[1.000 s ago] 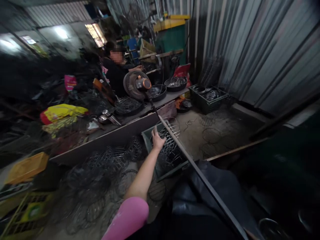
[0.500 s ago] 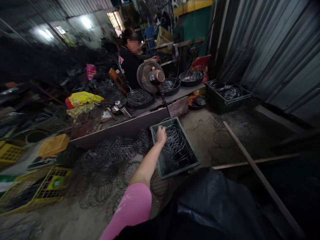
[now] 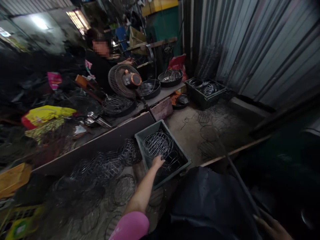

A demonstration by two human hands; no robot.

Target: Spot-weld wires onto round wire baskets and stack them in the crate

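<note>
In the head view a round wire rack [image 3: 158, 144] lies in a green plastic crate [image 3: 163, 125] on the floor. My left hand [image 3: 158, 162], at the end of a pink sleeve, reaches into the crate. Its fingers are closed at the near rim of that rack; the fingertips are partly hidden. More bent wire pieces [image 3: 172, 161] sit lower in the crate, in shadow. At the bottom right corner my right hand [image 3: 271, 228] shows only in part, dark and blurred, near a long thin bar [image 3: 237, 176]; what its fingers do is unclear.
Wire racks [image 3: 107, 163] are heaped left of the crate, beside a low board [image 3: 100, 143]. Behind stand a fan [image 3: 125, 80] and round pans of wire [image 3: 171, 77]. A person [image 3: 100, 63] sits beyond the fan. Another crate [image 3: 206, 91] stands near the corrugated wall.
My left hand has moved from the rack's far left side to its near edge, and the rack lies flatter. My right hand has come into view. The view has turned right.
</note>
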